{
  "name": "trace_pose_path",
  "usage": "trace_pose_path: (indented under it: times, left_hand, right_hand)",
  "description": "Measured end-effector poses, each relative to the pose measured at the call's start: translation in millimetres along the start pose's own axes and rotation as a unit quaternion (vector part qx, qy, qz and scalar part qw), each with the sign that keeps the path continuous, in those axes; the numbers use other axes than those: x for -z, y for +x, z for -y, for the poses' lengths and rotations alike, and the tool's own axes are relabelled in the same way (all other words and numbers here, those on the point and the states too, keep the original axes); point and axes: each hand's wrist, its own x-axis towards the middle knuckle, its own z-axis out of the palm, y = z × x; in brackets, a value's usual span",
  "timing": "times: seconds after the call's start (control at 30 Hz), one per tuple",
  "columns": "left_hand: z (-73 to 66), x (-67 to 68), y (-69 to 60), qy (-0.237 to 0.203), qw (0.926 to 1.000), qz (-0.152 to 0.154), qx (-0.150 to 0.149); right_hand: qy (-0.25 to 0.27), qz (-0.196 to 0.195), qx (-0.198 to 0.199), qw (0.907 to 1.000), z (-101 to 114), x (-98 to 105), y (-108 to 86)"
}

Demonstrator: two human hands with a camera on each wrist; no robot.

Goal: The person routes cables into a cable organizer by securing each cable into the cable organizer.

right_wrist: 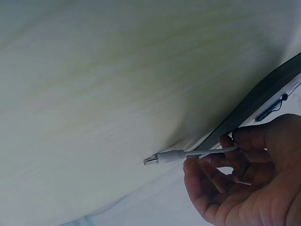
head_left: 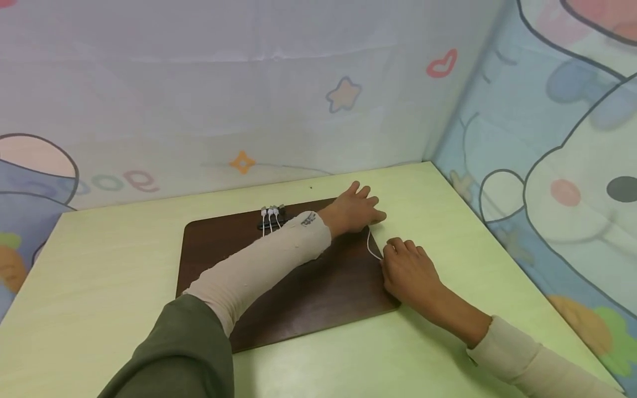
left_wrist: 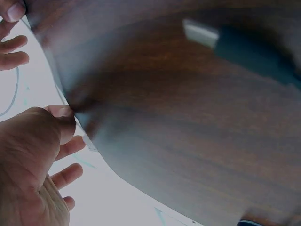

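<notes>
A thin white USB cable (head_left: 372,249) runs between the two hands along the right edge of a dark brown wooden board (head_left: 318,293). My right hand (head_left: 410,275) pinches the cable near one end; its white USB plug (right_wrist: 169,157) sticks out past the fingers in the right wrist view. At the board's far right corner is my left hand (head_left: 354,211). In the left wrist view, the left hand's thumb and index finger (left_wrist: 61,112) pinch the cable by the board's edge, and a pale end partly shows behind them. The other left fingers are spread.
A dark holder strip (head_left: 269,224) with several white cable plugs (head_left: 271,211) lies at the board's far side. A blurred dark plug with a metal tip (left_wrist: 201,34) shows over the board. The pale table (head_left: 109,276) meets printed cloth walls (head_left: 199,99) behind and at right.
</notes>
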Motion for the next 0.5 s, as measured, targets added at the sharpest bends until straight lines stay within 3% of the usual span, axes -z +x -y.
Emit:
trace_pose_path:
  times: [0.5]
  left_hand:
    - [12.8,-9.0,-12.5,0.047,0.9973,-0.054,0.016]
  right_hand:
    - [-0.02,-0.019,0.024,0.9994,3,-4,11.0]
